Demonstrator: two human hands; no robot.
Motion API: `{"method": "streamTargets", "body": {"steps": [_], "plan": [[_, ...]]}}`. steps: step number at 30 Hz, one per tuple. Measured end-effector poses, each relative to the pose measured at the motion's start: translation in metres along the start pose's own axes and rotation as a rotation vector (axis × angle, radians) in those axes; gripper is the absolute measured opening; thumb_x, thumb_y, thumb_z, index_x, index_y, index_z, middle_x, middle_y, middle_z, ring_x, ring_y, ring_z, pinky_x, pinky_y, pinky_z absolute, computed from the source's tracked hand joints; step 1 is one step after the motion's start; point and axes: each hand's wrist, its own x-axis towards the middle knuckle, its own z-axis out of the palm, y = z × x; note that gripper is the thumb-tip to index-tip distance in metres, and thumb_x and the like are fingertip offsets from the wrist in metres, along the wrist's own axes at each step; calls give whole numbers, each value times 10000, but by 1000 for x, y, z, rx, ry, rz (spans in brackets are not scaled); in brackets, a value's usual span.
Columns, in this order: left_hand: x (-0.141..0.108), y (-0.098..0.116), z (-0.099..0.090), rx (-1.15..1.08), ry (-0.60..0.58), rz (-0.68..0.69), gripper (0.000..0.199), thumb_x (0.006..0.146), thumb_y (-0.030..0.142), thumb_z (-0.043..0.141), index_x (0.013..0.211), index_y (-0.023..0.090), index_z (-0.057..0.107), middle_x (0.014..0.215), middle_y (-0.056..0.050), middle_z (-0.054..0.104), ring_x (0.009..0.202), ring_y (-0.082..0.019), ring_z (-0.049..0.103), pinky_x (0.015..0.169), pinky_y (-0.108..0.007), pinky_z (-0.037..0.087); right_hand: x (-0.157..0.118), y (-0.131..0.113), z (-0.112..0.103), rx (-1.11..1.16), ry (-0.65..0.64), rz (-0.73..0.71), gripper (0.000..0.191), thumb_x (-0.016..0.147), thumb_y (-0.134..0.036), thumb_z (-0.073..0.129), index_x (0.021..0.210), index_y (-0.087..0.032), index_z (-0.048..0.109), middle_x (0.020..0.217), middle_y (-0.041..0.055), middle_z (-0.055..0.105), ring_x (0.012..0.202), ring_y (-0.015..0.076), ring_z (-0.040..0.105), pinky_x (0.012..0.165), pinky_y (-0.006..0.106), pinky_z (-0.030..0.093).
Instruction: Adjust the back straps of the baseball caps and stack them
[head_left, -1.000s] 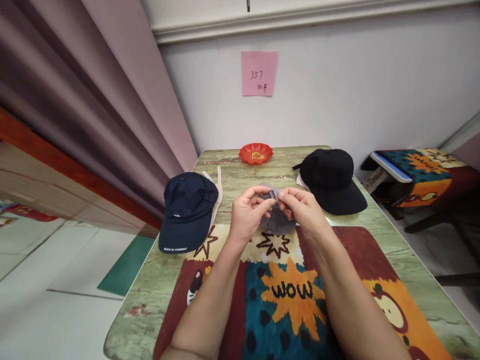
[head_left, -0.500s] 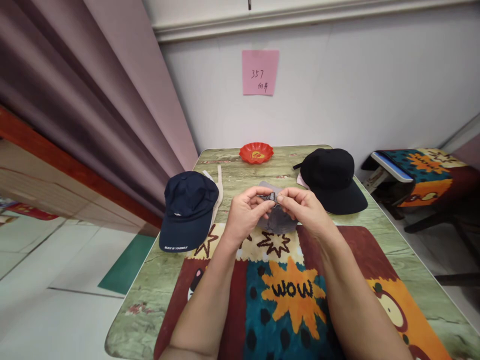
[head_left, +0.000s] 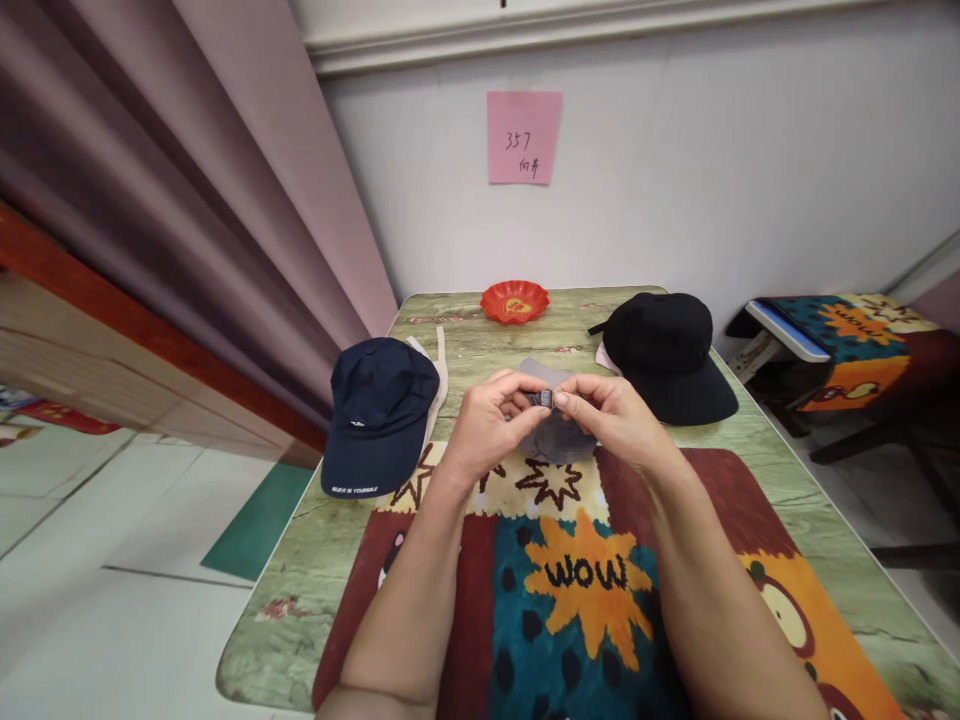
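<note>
Both hands meet over the middle of the table at a grey cap [head_left: 559,440], most of which they hide. My left hand [head_left: 499,420] pinches the cap's strap beside a small metal buckle [head_left: 547,398]. On the buckle's other side, the thumb and fingers of my right hand [head_left: 604,412] are pressed together on the strap's end. A navy cap [head_left: 382,400] with white lettering on its brim lies to the left. To the right rests a black cap [head_left: 660,340], brim toward me.
A red scalloped dish [head_left: 514,302] stands at the back of the green wood-pattern table [head_left: 262,640]. Under my forearms lies a colourful mat [head_left: 592,580]. A pink note [head_left: 524,138] is on the wall. Off to the right stands another mat-covered surface [head_left: 862,340].
The view has shifted slightly. My fingers have moved a little at the strap, and the buckle shows more clearly between them. The caps and dish stay in place.
</note>
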Motion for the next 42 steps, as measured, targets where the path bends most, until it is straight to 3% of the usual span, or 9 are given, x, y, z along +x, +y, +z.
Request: {"method": "streamTargets", "body": {"steps": [9,14,17,20,27,34,37,42], "plan": [[1,3,2,-127,46,-107,276,758,205,764,1018,165,681,800,-8,647,603,-94,614,540,-190,498,1,5,8,95,52,3,387,823,-469,768,1068,-211,617,651,-56,579,531,107,489,512,242,362],[2,9,3,-288,27,-188,251,744,237,775,871,174,569,745,18,634,590,-91,621,573,-203,524,3,7,7,-54,70,-122,315,825,-386,778,1078,-219,695,824,10,712,711,161,625,677,288,486],[2,13,3,-324,-19,-183,220,786,302,756,848,159,601,718,5,650,609,-95,623,608,-211,530,3,6,8,-176,143,-181,300,825,-339,776,1106,-237,745,899,19,750,795,188,669,771,317,509],[2,12,6,-334,21,-178,246,831,375,731,816,149,635,673,-7,654,580,-92,592,576,-202,500,3,4,9,-231,170,-230,259,833,-312,762,1085,-250,767,990,27,777,888,211,701,842,335,514],[1,8,10,-336,184,-282,228,801,353,728,746,150,639,623,12,621,383,-29,395,381,-174,275,1,0,11,-281,170,-201,209,819,-268,739,1021,-216,743,857,13,755,745,168,672,719,285,503],[1,13,3,-362,251,-269,222,761,281,689,641,143,564,819,-45,703,378,-2,418,368,-169,278,0,1,10,-261,141,-178,211,802,-240,703,1009,-197,707,884,30,742,792,169,676,738,278,503],[1,10,1,-379,233,-273,200,770,261,662,650,152,545,802,-50,709,390,-19,450,367,-171,293,0,1,11,-283,136,-172,206,793,-219,681,998,-199,697,868,23,733,783,167,667,733,278,493],[1,7,-1,-407,87,-307,248,810,392,709,829,187,570,744,-24,693,480,-96,580,355,-172,342,1,2,12,-271,124,-191,232,803,-184,639,1021,-223,708,892,17,747,794,178,681,749,294,502]]}}
